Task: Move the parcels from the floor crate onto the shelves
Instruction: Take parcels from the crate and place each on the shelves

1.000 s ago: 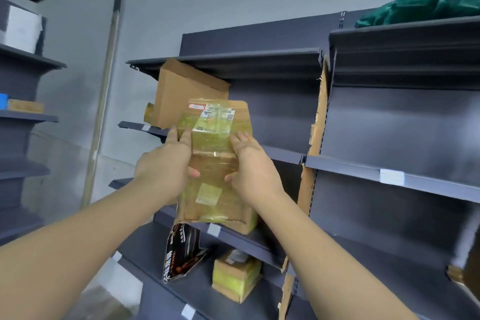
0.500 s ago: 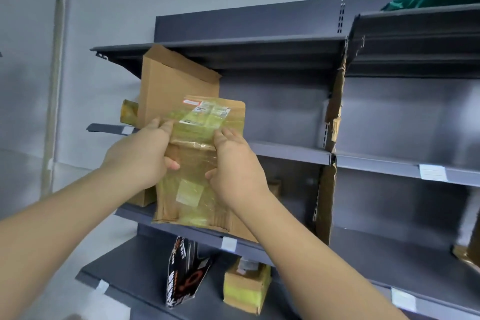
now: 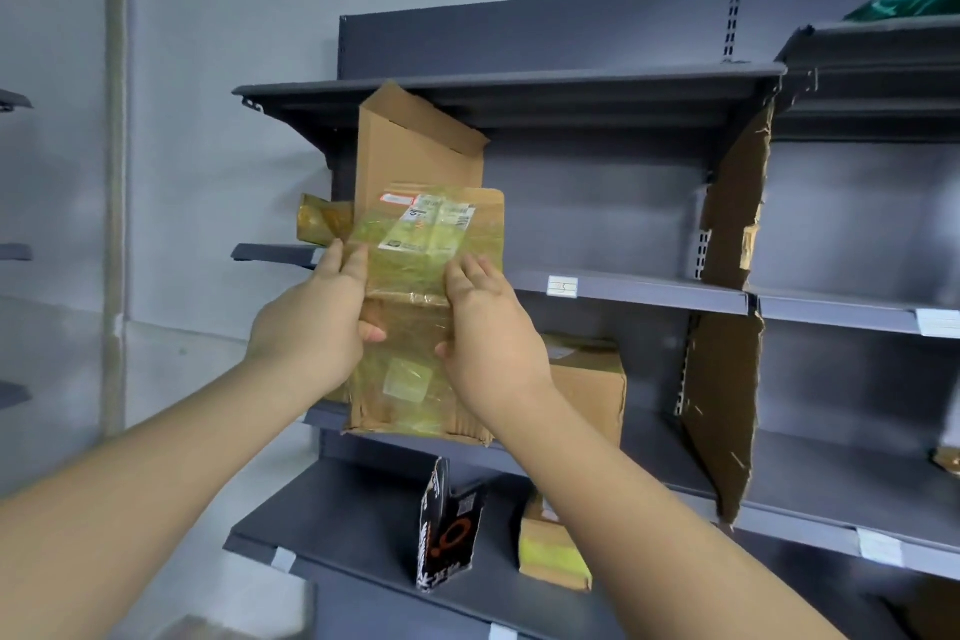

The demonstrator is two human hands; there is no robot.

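Parcel, flat cardboard wrapped in yellowish tape with a printed label near its top, is held upright in the air in front of the tall open box, covering that box's lower part. Both hands grip it: the left hand clasps its left edge and the right hand its right edge, thumbs pressed onto the near face. Below the tall open box, a black carton stands on a lower shelf.

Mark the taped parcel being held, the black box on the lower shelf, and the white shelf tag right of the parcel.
taped parcel (image 3: 408,377), head view, pale sticker on its lower front.
black box (image 3: 451,531), head view, front face at the orange ring.
white shelf tag (image 3: 562,286), head view, tag centre.
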